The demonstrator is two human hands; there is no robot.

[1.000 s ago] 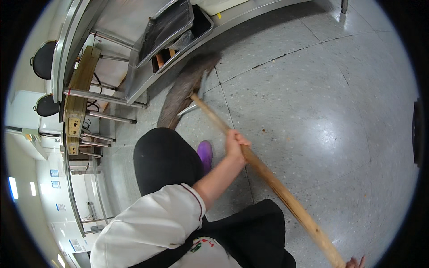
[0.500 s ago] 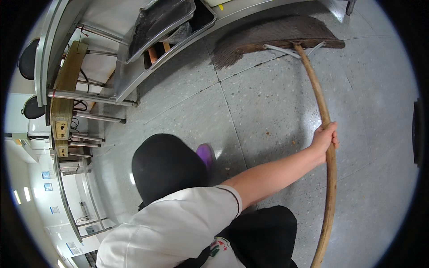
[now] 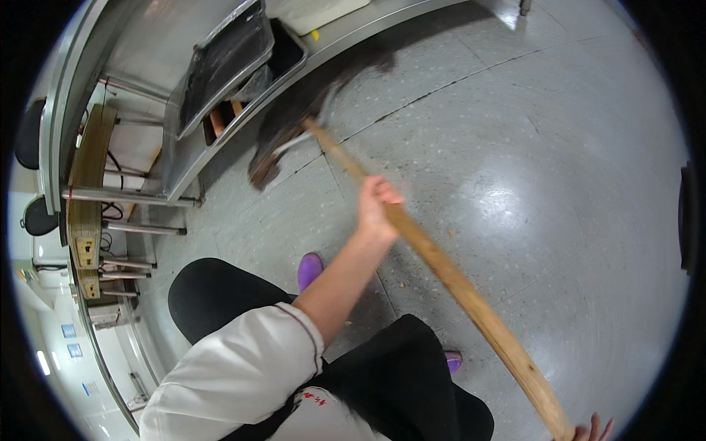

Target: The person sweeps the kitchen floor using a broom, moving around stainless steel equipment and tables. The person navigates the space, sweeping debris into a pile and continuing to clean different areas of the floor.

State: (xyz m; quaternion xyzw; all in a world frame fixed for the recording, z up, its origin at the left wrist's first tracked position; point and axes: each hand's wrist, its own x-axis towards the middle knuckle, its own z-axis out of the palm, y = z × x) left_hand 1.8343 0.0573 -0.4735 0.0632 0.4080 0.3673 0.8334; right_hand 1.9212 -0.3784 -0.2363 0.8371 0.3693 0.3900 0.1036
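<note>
My left hand (image 3: 379, 207) is closed around the wooden handle (image 3: 467, 294) of a wide push broom. The handle slants from the upper left to the lower right. Dark brown bristles on the broom head (image 3: 276, 140) spread over the floor beside the low metal shelf, smeared by motion. A pale metal brace (image 3: 290, 144) joins the head to the handle. At the bottom right edge, my right hand (image 3: 593, 429) shows only a few fingers, stretched up and apart beside the handle's end. The frame cuts off its palm, so any contact there is hidden.
The metal shelf (image 3: 360, 40) along the upper left holds dark trays (image 3: 228, 66). Stools with metal legs (image 3: 143, 228) stand at the left. Small crumbs (image 3: 451, 233) lie on the grey speckled floor (image 3: 559, 257). My purple shoes (image 3: 309, 270) are below my left arm.
The broom head has swung left and nearer, along the shelf. My left hand has moved left with the handle, which now slants more. Fingers of my right hand have come into view.
</note>
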